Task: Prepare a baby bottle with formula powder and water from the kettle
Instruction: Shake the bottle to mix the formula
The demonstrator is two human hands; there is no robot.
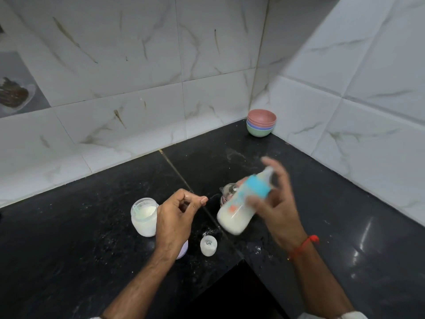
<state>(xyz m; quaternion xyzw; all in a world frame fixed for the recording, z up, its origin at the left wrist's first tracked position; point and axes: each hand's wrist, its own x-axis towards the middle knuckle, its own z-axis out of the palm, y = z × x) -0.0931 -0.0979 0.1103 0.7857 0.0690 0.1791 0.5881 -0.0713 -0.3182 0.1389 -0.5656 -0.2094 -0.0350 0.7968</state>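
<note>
My right hand (279, 203) grips the baby bottle (239, 211) around its blue collar and teat end. The bottle is tilted, base toward the lower left, with milky white liquid inside, and it is motion-blurred. Behind it stands the glass kettle (228, 191), mostly hidden by the bottle. My left hand (177, 215) hovers over the black counter with fingers curled and nothing visible in them. To its left stands the open formula jar (143, 217) holding white powder and a scoop. A small clear bottle cap (208, 245) stands in front.
A lilac lid (183, 249) peeks out under my left wrist. Stacked coloured bowls (261, 125) sit in the far corner. Spilled powder dots the black counter (92, 226). Tiled walls close off the back and right; the counter's cut-out edge is near me.
</note>
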